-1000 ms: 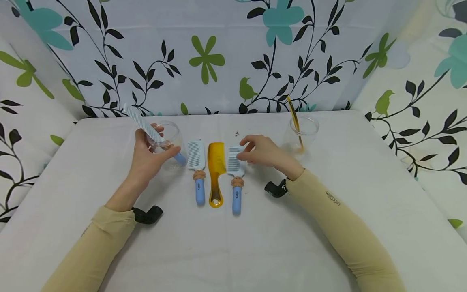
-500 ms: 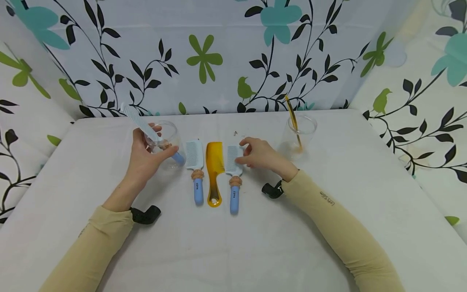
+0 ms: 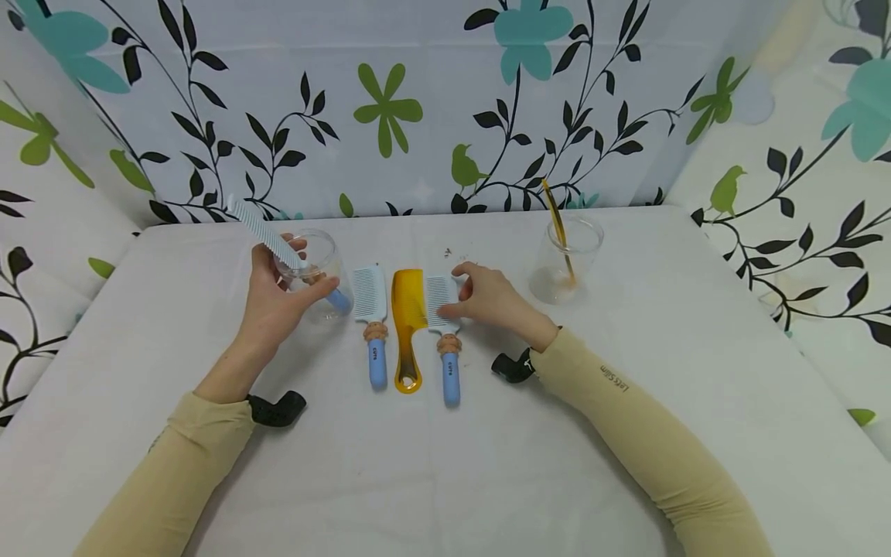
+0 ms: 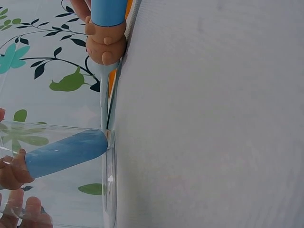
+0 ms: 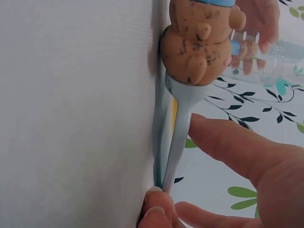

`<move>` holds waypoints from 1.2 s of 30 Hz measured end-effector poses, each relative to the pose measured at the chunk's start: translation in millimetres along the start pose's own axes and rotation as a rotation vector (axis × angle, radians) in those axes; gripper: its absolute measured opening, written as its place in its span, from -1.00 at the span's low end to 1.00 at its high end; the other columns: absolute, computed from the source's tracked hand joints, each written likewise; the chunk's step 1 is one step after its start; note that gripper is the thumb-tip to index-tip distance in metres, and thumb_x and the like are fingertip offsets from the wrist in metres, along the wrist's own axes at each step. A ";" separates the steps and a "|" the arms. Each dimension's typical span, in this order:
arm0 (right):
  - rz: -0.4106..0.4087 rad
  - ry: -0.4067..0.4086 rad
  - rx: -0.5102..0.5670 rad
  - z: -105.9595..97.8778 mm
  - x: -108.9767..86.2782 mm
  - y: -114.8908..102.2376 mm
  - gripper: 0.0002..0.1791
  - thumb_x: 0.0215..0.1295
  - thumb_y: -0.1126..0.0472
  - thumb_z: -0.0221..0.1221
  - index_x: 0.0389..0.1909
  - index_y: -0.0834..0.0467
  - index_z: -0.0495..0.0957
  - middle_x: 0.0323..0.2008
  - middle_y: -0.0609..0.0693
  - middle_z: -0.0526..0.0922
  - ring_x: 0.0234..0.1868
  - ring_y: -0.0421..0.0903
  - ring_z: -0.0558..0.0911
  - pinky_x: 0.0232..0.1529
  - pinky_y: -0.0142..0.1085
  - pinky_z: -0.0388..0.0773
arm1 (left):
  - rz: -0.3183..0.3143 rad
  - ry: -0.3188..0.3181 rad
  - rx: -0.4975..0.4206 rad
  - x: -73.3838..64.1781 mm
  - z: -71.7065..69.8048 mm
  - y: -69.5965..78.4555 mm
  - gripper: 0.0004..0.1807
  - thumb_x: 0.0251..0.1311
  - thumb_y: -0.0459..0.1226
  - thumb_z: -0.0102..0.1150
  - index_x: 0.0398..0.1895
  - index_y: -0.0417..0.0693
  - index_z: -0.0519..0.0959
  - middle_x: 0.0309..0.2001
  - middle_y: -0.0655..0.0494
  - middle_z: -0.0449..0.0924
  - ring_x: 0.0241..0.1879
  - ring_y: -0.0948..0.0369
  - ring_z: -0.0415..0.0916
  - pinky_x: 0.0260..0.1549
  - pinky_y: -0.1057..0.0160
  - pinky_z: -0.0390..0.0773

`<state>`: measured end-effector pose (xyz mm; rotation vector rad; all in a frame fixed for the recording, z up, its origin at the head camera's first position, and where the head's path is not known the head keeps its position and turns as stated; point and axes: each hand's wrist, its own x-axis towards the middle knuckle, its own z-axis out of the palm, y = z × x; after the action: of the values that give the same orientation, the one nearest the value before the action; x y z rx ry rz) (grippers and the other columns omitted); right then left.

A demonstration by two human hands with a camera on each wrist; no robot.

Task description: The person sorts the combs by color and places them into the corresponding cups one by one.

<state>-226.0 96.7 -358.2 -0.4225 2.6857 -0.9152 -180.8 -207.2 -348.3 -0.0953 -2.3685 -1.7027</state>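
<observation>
My left hand [image 3: 274,298] grips a clear plastic jar [image 3: 339,267] around its side. Inside it leans a light blue comb [image 3: 263,230], teeth end up, its blue handle [image 4: 66,152] low against the wall. My right hand [image 3: 490,298] pinches the head of another light blue comb [image 3: 451,379] on the white table, thumb on top and fingertips [image 5: 159,209] at its far edge. In the right wrist view, a narrow gap shows under that comb's head. Left of it lies an amber comb [image 3: 407,309], then a matching blue-handled comb [image 3: 377,363].
A second clear jar [image 3: 588,267] stands at the back right with an amber comb [image 3: 554,213] leaning in it. Behind the table hangs a leaf-patterned curtain [image 3: 418,46]. Small dark specks [image 3: 448,253] dot the cloth near the back edge.
My right hand has moved slightly left, its thumb coming down on the right blue comb, whose head has swung a little toward the amber comb. My left hand keeps its grip on the jar.
</observation>
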 end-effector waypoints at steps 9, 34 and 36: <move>-0.001 0.000 -0.019 3.4 -1.2 -1.5 -0.17 0.17 -0.09 0.39 0.38 0.17 0.32 -0.31 0.03 0.53 -0.35 -0.08 0.44 -0.38 -0.36 0.33 | -0.008 0.003 0.007 -0.1 0.3 -0.6 -0.07 0.17 -0.27 0.38 0.46 -0.01 -0.02 0.29 0.16 0.23 0.47 0.03 0.09 0.50 -0.15 0.00; 0.011 0.023 0.100 4.6 0.2 -2.3 -0.05 0.13 0.05 0.44 0.47 0.13 0.15 -0.39 0.03 0.56 -0.48 -0.09 0.51 -0.41 -0.34 0.40 | 0.000 0.000 0.008 -1.1 -0.3 -0.2 -0.12 0.19 -0.22 0.37 0.44 0.03 0.00 0.35 0.01 0.21 0.45 0.04 0.11 0.49 -0.19 -0.01; 0.026 0.024 0.121 3.7 0.6 -2.0 -0.06 0.14 0.07 0.44 0.46 0.14 0.16 -0.36 0.03 0.57 -0.48 -0.09 0.54 -0.38 -0.34 0.43 | 0.000 -0.003 0.004 0.0 -0.1 -1.3 -0.10 0.19 -0.25 0.37 0.45 0.01 -0.01 0.34 0.04 0.22 0.46 0.05 0.10 0.50 -0.17 -0.01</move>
<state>-224.9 93.0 -359.9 -0.3514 2.6332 -1.0750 -181.0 -207.7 -349.4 -0.0969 -2.3746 -1.6986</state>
